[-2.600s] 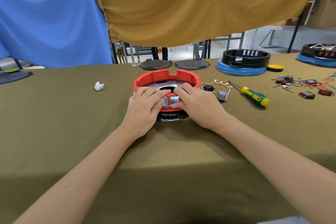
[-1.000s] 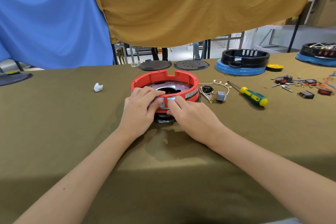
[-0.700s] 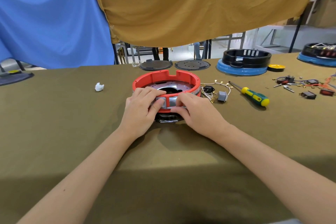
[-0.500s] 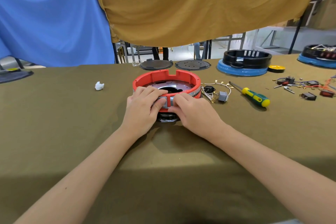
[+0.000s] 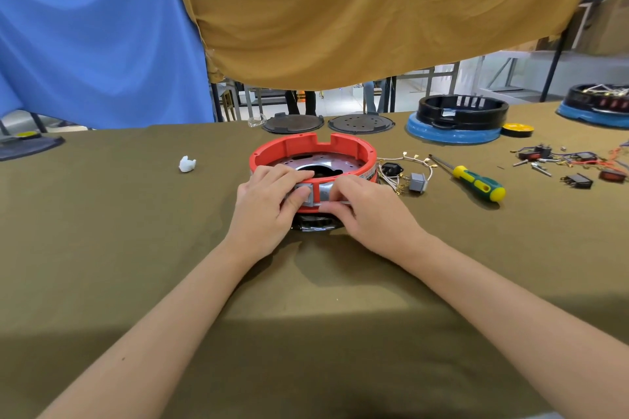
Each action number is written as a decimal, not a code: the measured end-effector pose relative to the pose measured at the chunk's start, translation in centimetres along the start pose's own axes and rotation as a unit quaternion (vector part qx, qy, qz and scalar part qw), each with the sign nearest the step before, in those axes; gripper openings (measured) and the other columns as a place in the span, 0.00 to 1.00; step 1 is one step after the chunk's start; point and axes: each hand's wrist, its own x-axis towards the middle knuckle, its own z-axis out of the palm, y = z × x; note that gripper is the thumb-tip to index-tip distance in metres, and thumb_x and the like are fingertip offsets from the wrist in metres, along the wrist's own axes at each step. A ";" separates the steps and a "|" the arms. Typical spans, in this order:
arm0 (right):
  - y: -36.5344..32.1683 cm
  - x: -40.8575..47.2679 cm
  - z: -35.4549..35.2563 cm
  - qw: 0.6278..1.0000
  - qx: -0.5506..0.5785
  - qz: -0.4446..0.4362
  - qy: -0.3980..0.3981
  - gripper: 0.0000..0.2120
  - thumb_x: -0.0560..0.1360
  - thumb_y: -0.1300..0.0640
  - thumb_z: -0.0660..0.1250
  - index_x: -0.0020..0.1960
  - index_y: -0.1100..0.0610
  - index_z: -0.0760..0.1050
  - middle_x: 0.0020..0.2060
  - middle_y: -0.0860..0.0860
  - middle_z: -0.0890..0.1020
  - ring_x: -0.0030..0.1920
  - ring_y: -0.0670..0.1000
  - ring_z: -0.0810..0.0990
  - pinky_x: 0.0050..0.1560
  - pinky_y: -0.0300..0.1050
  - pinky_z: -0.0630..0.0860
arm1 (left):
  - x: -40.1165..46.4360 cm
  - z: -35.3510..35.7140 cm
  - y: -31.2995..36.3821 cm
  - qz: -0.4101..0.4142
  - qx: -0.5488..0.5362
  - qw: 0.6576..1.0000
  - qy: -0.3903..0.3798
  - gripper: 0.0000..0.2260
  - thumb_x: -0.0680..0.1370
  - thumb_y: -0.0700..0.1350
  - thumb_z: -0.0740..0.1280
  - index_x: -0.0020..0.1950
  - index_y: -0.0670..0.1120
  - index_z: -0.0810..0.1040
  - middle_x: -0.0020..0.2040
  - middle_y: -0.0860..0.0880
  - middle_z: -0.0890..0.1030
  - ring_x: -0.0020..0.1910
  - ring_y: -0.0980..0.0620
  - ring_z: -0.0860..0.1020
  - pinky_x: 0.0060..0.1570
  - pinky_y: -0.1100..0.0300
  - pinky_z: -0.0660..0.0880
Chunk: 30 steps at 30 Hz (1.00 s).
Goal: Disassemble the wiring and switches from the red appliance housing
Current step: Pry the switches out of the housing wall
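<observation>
Head camera is looking down at a person's two bare forearms reaching forward over an olive-green tablecloth (image 5: 102, 248) to a round red appliance housing (image 5: 311, 150) sitting near the middle of the table. Both hands are working on the near wall of the housing, where a silver-grey metal band (image 5: 323, 192) is running sideways around the red ring, its long axis lying left to right across the view. Left hand (image 5: 269, 204) is draped over the near rim, fingers curling onto the top edge and thumb pressing against a small grey piece on the band. Right hand (image 5: 366, 206) is just beside it, touching the same wall, fingertips pinching what looks like the band's lower edge; whether it is truly clamped is hard to tell. The two hands are equally near, meeting at the front centre, so the next pull likely comes toward the person. To the right of the housing, already-removed wires with brass terminals (image 5: 405, 167) and a small grey switch block (image 5: 418, 182) are lying loose, with a green-and-yellow screwdriver (image 5: 474, 180) further right. To the left of the housing, a crumpled white scrap (image 5: 187, 164) is lying well apart.
</observation>
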 end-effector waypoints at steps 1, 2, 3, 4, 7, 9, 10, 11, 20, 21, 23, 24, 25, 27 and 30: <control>0.1 -0.1 0.1 1.000 0.007 0.001 0.002 0.12 0.79 0.52 0.70 0.45 0.60 0.74 0.41 0.53 0.79 0.39 0.57 0.78 0.40 0.57 0.75 | 0.0 0.0 0.0 0.001 0.000 1.000 0.001 0.14 0.81 0.51 0.61 0.64 0.51 0.80 0.55 0.60 0.77 0.59 0.53 0.71 0.57 0.44 0.70; 0.0 0.0 0.1 1.000 0.006 -0.004 0.005 0.12 0.79 0.52 0.69 0.45 0.61 0.74 0.41 0.53 0.79 0.39 0.58 0.78 0.40 0.58 0.75 | 0.0 0.1 0.0 0.001 0.002 1.000 0.003 0.14 0.81 0.51 0.61 0.64 0.51 0.80 0.55 0.61 0.76 0.59 0.53 0.71 0.56 0.45 0.70; -0.1 0.0 0.2 1.000 -0.001 -0.014 0.007 0.12 0.79 0.53 0.69 0.45 0.61 0.74 0.41 0.54 0.79 0.38 0.59 0.78 0.38 0.59 0.75 | 0.0 0.2 0.0 0.002 0.005 1.000 0.005 0.15 0.81 0.51 0.60 0.64 0.52 0.80 0.55 0.61 0.76 0.59 0.53 0.71 0.56 0.47 0.69; -0.3 0.1 0.3 0.999 -0.020 -0.032 0.012 0.11 0.79 0.54 0.69 0.45 0.62 0.74 0.40 0.55 0.79 0.36 0.60 0.78 0.35 0.59 0.76 | 0.0 0.3 0.0 0.001 0.008 1.000 0.005 0.15 0.81 0.52 0.60 0.64 0.52 0.80 0.55 0.62 0.76 0.59 0.53 0.70 0.56 0.48 0.68; -1.1 0.1 0.1 0.982 -0.138 -0.124 0.038 0.10 0.75 0.58 0.74 0.42 0.61 0.75 0.35 0.55 0.78 0.28 0.57 0.77 0.23 0.49 0.72 | 0.1 0.4 0.1 -0.001 0.009 1.000 0.005 0.15 0.81 0.52 0.60 0.64 0.53 0.80 0.54 0.63 0.75 0.59 0.53 0.70 0.55 0.49 0.67; -1.5 0.0 0.0 0.965 -0.201 -0.164 0.031 0.09 0.72 0.62 0.76 0.41 0.60 0.75 0.33 0.54 0.76 0.25 0.54 0.75 0.21 0.46 0.67 | 0.1 0.4 0.0 0.000 0.009 1.000 0.007 0.13 0.82 0.51 0.62 0.64 0.53 0.80 0.54 0.62 0.76 0.59 0.53 0.71 0.55 0.48 0.68; -1.6 0.0 0.0 0.959 -0.224 -0.175 0.028 0.09 0.72 0.63 0.76 0.41 0.59 0.76 0.33 0.53 0.76 0.26 0.53 0.75 0.21 0.46 0.67 | 0.1 0.4 0.0 0.000 0.009 1.000 0.006 0.13 0.82 0.50 0.62 0.65 0.53 0.80 0.54 0.61 0.76 0.59 0.53 0.71 0.55 0.47 0.69; -1.6 -0.1 0.0 0.952 -0.243 -0.184 0.028 0.08 0.72 0.64 0.75 0.41 0.59 0.76 0.33 0.53 0.76 0.26 0.52 0.75 0.22 0.45 0.67 | 0.1 0.4 0.0 0.000 0.009 1.000 0.006 0.13 0.82 0.50 0.62 0.64 0.53 0.80 0.54 0.61 0.76 0.59 0.53 0.71 0.55 0.47 0.69; -1.2 -0.2 -0.3 0.988 -0.099 -0.109 0.038 0.09 0.74 0.60 0.75 0.40 0.62 0.76 0.35 0.55 0.78 0.29 0.55 0.77 0.25 0.48 0.72 | 0.1 0.2 0.1 -0.009 -0.008 1.000 0.003 0.15 0.81 0.53 0.59 0.64 0.54 0.80 0.54 0.63 0.75 0.58 0.57 0.69 0.56 0.47 0.68; -0.8 0.0 -0.4 0.995 -0.055 -0.073 0.033 0.10 0.75 0.58 0.74 0.41 0.62 0.76 0.37 0.55 0.79 0.32 0.57 0.78 0.28 0.51 0.75 | 0.1 0.2 0.1 -0.011 -0.013 1.000 0.002 0.15 0.81 0.53 0.59 0.64 0.54 0.80 0.54 0.63 0.75 0.58 0.57 0.69 0.56 0.47 0.68; -0.2 0.0 -0.6 0.999 -0.010 -0.037 0.018 0.10 0.77 0.56 0.73 0.43 0.62 0.77 0.39 0.54 0.80 0.35 0.57 0.78 0.34 0.56 0.76 | 0.1 0.2 0.0 -0.012 -0.017 1.000 0.001 0.15 0.82 0.52 0.59 0.65 0.55 0.80 0.54 0.63 0.75 0.58 0.58 0.68 0.56 0.48 0.67; -0.1 0.1 -0.5 0.999 -0.011 -0.044 0.018 0.10 0.77 0.57 0.73 0.43 0.63 0.76 0.39 0.55 0.80 0.35 0.57 0.78 0.34 0.56 0.76 | 0.1 0.2 0.0 -0.012 -0.017 1.000 0.001 0.16 0.82 0.52 0.59 0.65 0.54 0.80 0.54 0.63 0.75 0.58 0.58 0.68 0.56 0.48 0.67; -0.4 0.1 -0.4 0.998 -0.023 -0.061 0.023 0.10 0.76 0.58 0.73 0.42 0.63 0.76 0.38 0.55 0.79 0.33 0.58 0.78 0.31 0.55 0.76 | 0.1 0.2 0.1 -0.012 -0.016 1.000 0.002 0.16 0.81 0.52 0.59 0.65 0.54 0.80 0.54 0.63 0.75 0.59 0.57 0.69 0.56 0.48 0.67; -0.9 0.1 -0.2 0.993 -0.061 -0.098 0.030 0.11 0.74 0.60 0.75 0.40 0.64 0.75 0.35 0.57 0.78 0.29 0.58 0.76 0.25 0.50 0.73 | 0.1 0.3 0.2 -0.013 -0.013 1.000 0.003 0.16 0.81 0.52 0.59 0.65 0.53 0.80 0.54 0.62 0.76 0.59 0.55 0.69 0.56 0.49 0.67; -1.2 0.3 -0.2 0.992 -0.068 -0.104 0.033 0.11 0.74 0.61 0.75 0.40 0.65 0.75 0.34 0.57 0.77 0.28 0.58 0.75 0.24 0.51 0.73 | 0.1 0.3 0.2 -0.014 -0.011 1.000 -0.001 0.17 0.81 0.52 0.59 0.66 0.53 0.80 0.54 0.62 0.76 0.59 0.54 0.70 0.57 0.49 0.67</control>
